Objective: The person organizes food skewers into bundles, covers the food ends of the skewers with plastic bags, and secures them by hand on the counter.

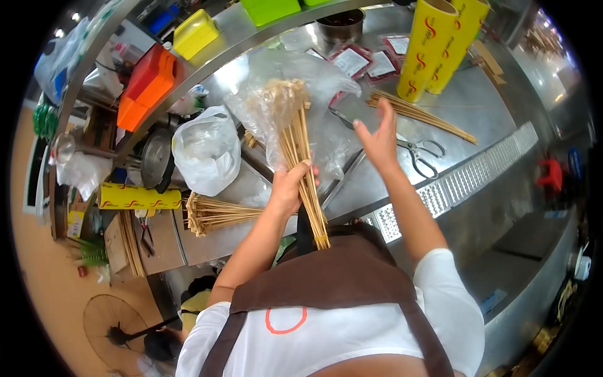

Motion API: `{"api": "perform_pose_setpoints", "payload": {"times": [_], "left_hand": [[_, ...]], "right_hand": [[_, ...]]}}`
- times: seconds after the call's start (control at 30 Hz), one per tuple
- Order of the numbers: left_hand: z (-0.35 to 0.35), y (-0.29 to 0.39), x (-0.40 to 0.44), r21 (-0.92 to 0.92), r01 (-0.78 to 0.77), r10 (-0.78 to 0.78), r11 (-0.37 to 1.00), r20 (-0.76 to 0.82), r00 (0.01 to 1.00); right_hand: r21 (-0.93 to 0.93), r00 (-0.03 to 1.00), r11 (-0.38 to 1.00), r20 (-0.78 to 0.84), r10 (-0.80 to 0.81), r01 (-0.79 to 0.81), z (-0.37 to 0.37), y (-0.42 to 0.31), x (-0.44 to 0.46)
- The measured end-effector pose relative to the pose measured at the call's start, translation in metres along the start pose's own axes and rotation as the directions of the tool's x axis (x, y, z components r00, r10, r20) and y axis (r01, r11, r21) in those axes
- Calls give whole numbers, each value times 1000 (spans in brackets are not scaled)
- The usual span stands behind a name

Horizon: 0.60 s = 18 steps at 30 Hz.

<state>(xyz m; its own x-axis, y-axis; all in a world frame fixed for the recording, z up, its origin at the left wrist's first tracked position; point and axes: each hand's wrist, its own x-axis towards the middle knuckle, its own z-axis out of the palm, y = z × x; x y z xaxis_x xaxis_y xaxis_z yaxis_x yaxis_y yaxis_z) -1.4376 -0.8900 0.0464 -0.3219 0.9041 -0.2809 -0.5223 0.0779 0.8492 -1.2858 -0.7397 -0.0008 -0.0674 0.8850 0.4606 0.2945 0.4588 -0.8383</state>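
Observation:
My left hand (290, 187) is wrapped round a bundle of skewers (302, 157), held upright in front of the apron. A rubber band seems to circle the bundle's lower end. Its top, with pale knobby ends, sits inside a clear plastic bag (251, 85) that spreads over the steel counter. My right hand (378, 139) is raised to the right of the bag, fingers apart and holding nothing. Close beside it lie a pair of scissors (422, 151) with dark handles and several loose skewers (421, 115).
Two yellow rolls (419, 50) stand at the back right, near red vacuum-packed bags (350, 61). To the left are a white plastic bag (207, 151), another skewer bundle (220, 213) and a lying yellow roll (139, 196). A metal shelf rail (207, 63) carries bright boxes; a perforated metal strip (465, 179) edges the counter.

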Motion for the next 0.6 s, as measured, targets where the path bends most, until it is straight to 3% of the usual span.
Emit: {"api": "perform_pose_setpoints", "payload": {"times": [0.07,0.2,0.23,0.27,0.33,0.4,0.47,0.5,0.53,0.57,0.6], "left_hand": [[6,1,-5,-48,-1,3,999,49,999],[11,3,-12,-75,15,-12,997,39,999],[7,-1,-11,-109,-7,11,994,38,999],[5,1,-13,-112,-16,20,994,36,999],[4,5,-16,-87,-45,37,995,-91,995],[-12,-3,-16,-111,-57,43,992,-129,991],[-18,-5,-16,-123,32,-55,992,-192,980],[-15,-11,-16,-128,2,-32,992,-230,973],[-24,-19,-13,-143,0,-36,990,-246,969],[-40,-29,-8,146,138,-107,979,-202,974],[-48,-20,-7,429,249,-188,868,-179,966]], "right_hand": [[-127,985,978,-9,-170,167,16,8,40],[-317,952,904,-15,-307,286,37,9,86],[-91,995,992,56,-79,84,29,12,93],[116,975,981,178,131,-153,24,14,99],[104,987,994,-161,-21,39,4,-1,86],[217,985,973,-168,-37,74,-18,-21,53],[135,985,984,148,94,-114,-33,-58,-6],[190,966,976,209,-151,112,-16,-24,-46],[227,865,903,274,-420,366,-12,-46,-71],[205,815,946,483,-320,249,-8,-56,-97],[162,717,976,663,-215,144,-4,-60,-116]]}}
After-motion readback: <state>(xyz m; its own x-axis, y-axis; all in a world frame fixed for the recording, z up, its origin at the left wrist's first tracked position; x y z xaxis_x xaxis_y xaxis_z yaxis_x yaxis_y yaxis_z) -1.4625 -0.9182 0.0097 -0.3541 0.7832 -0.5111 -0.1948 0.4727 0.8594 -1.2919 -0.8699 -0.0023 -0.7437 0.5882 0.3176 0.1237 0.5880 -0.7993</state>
